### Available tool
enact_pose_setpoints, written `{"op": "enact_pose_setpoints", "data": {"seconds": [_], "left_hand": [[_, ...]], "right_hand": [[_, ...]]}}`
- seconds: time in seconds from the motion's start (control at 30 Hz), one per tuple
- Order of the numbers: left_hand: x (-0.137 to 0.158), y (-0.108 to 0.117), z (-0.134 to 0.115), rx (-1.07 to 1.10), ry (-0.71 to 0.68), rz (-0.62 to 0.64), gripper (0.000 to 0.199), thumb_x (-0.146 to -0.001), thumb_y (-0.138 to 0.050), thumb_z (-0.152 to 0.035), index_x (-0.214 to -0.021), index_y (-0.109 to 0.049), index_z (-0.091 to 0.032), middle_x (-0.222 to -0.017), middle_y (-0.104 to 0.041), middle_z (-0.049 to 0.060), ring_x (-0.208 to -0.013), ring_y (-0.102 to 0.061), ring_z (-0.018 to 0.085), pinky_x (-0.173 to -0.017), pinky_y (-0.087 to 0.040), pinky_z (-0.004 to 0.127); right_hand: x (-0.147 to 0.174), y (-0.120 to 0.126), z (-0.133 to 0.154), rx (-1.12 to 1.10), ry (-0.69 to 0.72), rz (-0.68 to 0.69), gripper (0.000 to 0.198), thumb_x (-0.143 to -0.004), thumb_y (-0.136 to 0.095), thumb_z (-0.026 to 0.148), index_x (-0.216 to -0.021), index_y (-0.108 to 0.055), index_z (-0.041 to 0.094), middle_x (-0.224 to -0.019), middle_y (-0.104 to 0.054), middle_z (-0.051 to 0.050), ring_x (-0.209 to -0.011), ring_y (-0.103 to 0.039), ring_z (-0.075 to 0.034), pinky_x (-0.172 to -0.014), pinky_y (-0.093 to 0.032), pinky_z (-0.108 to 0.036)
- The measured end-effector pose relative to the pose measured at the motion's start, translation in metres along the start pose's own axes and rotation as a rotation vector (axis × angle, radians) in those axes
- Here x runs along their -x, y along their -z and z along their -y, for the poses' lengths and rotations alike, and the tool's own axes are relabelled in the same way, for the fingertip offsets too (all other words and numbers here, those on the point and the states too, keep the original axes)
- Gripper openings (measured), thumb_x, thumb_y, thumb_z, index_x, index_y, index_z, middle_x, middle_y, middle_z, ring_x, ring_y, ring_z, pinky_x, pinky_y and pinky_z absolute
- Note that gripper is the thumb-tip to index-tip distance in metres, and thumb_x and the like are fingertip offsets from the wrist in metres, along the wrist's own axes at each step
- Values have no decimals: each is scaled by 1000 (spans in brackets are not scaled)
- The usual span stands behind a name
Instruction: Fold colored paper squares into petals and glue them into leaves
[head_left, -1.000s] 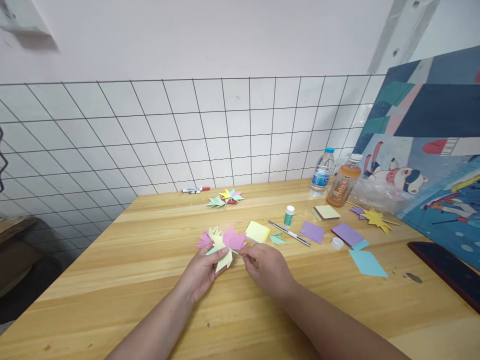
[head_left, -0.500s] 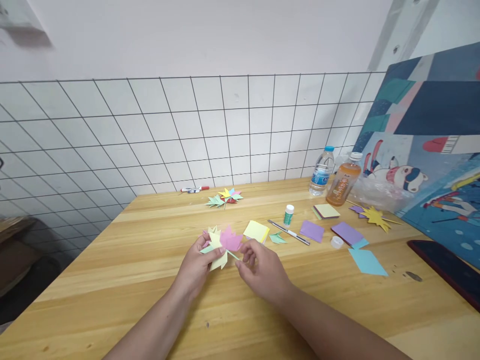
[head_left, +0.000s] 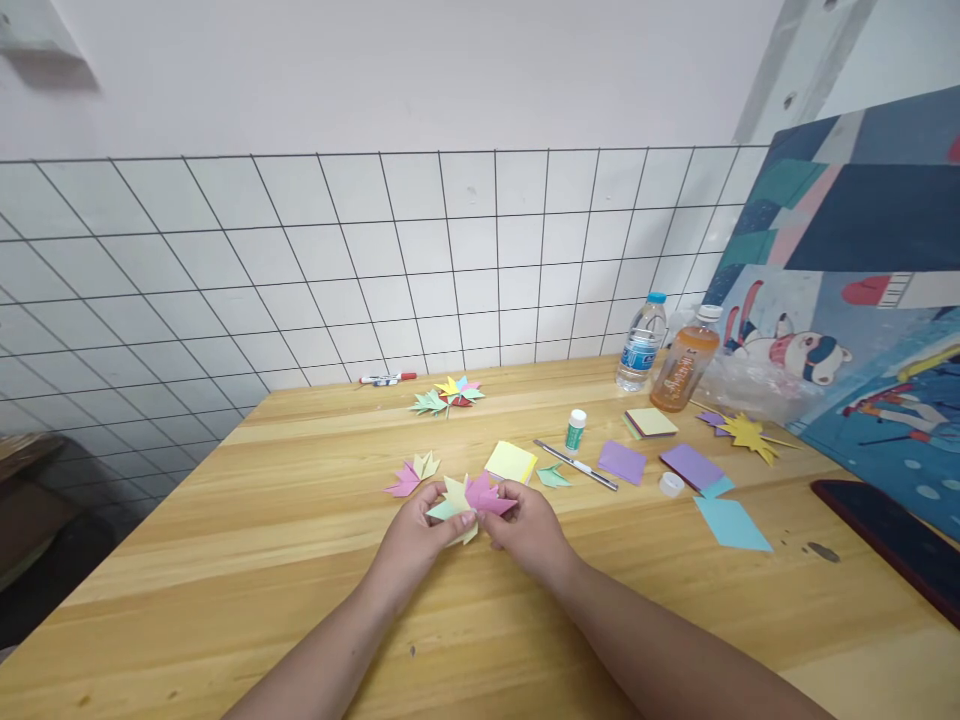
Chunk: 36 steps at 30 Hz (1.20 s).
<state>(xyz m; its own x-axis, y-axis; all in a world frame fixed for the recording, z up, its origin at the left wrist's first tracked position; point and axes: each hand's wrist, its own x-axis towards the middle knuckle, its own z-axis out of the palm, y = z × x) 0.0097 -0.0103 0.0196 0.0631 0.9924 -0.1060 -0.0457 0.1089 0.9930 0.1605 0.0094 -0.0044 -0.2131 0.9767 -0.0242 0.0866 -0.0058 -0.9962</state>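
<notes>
Between my two hands is a folded paper leaf cluster (head_left: pixel 456 492) with cream, pale green and pink pointed parts, held just above the table. My left hand (head_left: pixel 420 530) pinches its cream and green side, thumb on top. My right hand (head_left: pixel 529 525) has closed on the pink side, thumb and fingers together. Beyond my left hand, a pink and cream folded paper piece (head_left: pixel 411 473) lies on the wood. A stack of yellow paper squares (head_left: pixel 511 462) and a small green folded leaf (head_left: pixel 553 476) lie just past my right hand.
A glue stick (head_left: pixel 575 431) stands near a pen (head_left: pixel 576 465). Purple squares (head_left: pixel 622 462), a blue square (head_left: pixel 733 523) and a white cap (head_left: pixel 671 484) lie to the right. Two bottles (head_left: pixel 642 343) stand behind. Finished-looking paper leaves (head_left: pixel 448 396) and markers (head_left: pixel 388 378) sit at the back.
My right hand has moved in and now grips the pink side of the cluster. Both hands have shifted slightly right, and the pink and cream piece behind my left hand has come into view.
</notes>
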Motion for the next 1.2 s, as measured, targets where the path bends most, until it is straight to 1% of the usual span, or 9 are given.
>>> {"op": "enact_pose_setpoints", "data": {"seconds": [0.27,0.43,0.67,0.8,0.9,1.0,1.07,1.13,1.2], "left_hand": [[-2,2,5,83,-9,12,37,-64,-75,-31,-95,-62,-17,-83,-71,5,-73,-64,18,-69,-47,25],[-3,5,7,220,70,31,36,-65,-74,-33,-95,-62,-17,-91,-71,7,-79,-66,20,-70,-49,27],[-2,4,5,275,104,-2,33,-62,-76,-31,-89,-62,-17,-86,-72,6,-72,-67,19,-66,-50,27],[-3,5,4,316,106,-14,36,-61,-77,-29,-92,-63,-16,-83,-72,6,-72,-67,19,-66,-51,27],[-7,11,4,339,73,-99,36,-64,-76,-25,-95,-62,-15,-85,-72,5,-71,-66,16,-65,-51,23],[-12,18,5,358,71,-181,37,-64,-75,-21,-98,-61,-15,-87,-71,5,-72,-66,15,-65,-52,22],[-14,21,5,357,69,-181,36,-65,-74,-20,-98,-61,-14,-86,-71,6,-71,-66,15,-64,-52,23],[-14,22,6,353,63,-153,36,-66,-74,-21,-98,-60,-14,-85,-71,6,-70,-66,15,-65,-52,23],[-14,22,8,347,64,-138,36,-66,-74,-21,-98,-60,-14,-84,-71,5,-70,-65,14,-64,-52,23]], "right_hand": [[-2,0,-4,44,122,-7,11,-67,-57,24,-76,-54,18,-71,-60,2,-62,-52,-11,-57,-42,-20],[-2,0,-5,95,112,-40,17,-67,-59,24,-82,-54,19,-74,-61,1,-64,-55,-13,-58,-44,-22],[-1,-1,-3,-26,33,17,39,-66,-63,24,-102,-49,20,-81,-63,-1,-60,-57,-13,-50,-44,-23],[0,-1,-5,-20,27,95,36,-69,-61,23,-104,-52,18,-74,-62,0,-61,-57,-13,-51,-43,-23],[0,6,-3,55,63,103,45,-70,-61,22,-114,-50,20,-69,-60,3,-58,-56,-12,-54,-44,-23],[-3,30,10,210,175,-55,30,-73,-57,23,-104,-56,20,-74,-63,0,-66,-59,-14,-63,-47,-26],[-6,54,22,346,337,-295,19,-79,-52,26,-95,-61,20,-83,-65,-4,-75,-60,-16,-70,-48,-28],[-10,81,32,521,517,-515,21,-83,-49,28,-94,-64,20,-96,-65,-7,-90,-58,-19,-81,-45,-32],[-14,105,37,651,572,-700,23,-85,-47,29,-95,-66,20,-96,-65,-7,-91,-57,-20,-83,-43,-34]]}}
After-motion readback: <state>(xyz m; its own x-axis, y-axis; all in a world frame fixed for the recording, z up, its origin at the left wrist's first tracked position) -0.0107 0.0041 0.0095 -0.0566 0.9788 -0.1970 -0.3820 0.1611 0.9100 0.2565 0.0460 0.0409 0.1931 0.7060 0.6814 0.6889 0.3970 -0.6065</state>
